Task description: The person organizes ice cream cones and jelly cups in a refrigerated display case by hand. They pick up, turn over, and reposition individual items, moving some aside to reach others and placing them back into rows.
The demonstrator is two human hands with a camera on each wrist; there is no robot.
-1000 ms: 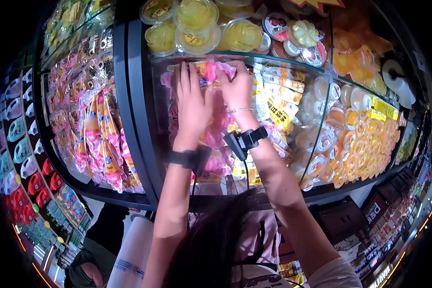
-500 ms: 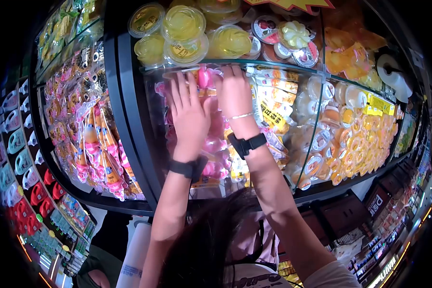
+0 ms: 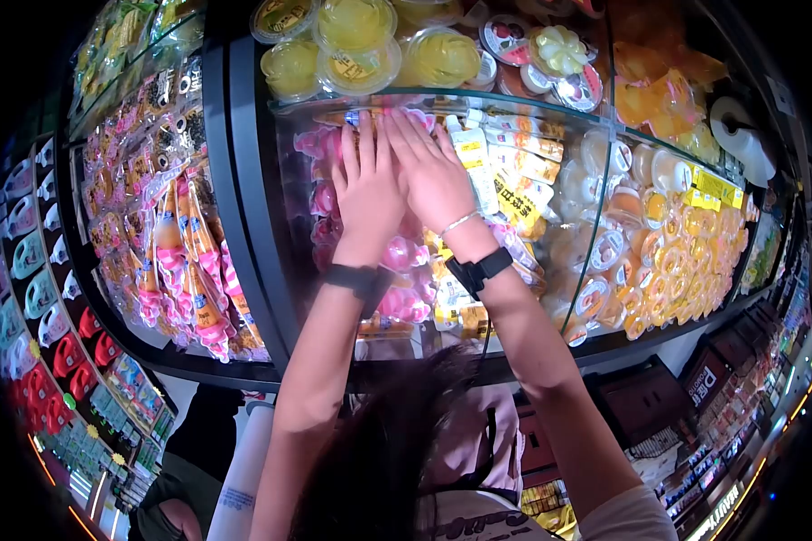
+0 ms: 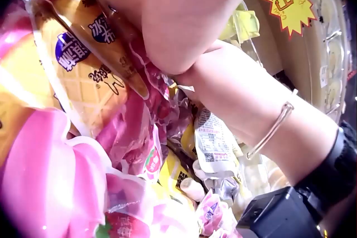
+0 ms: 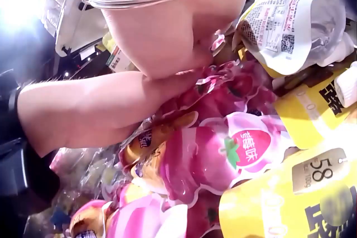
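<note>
Head view: left hand [image 3: 368, 185] and right hand [image 3: 433, 171] lie side by side, touching, fingers straight, palms pressed flat on the pink cone packets [image 3: 404, 254] piled in the glass-fronted bin [image 3: 550, 115]. Neither hand grips anything. Right wrist view: strawberry-marked packet [image 5: 223, 154] just below the palm. Yellow pouches [image 3: 507, 185] just beside, to the right. Jelly cups [image 3: 356, 41] on the shelf above.

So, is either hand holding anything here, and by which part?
Nothing is held: the left hand and right hand press flat, fingers straight, on the pink cone packets.
</note>
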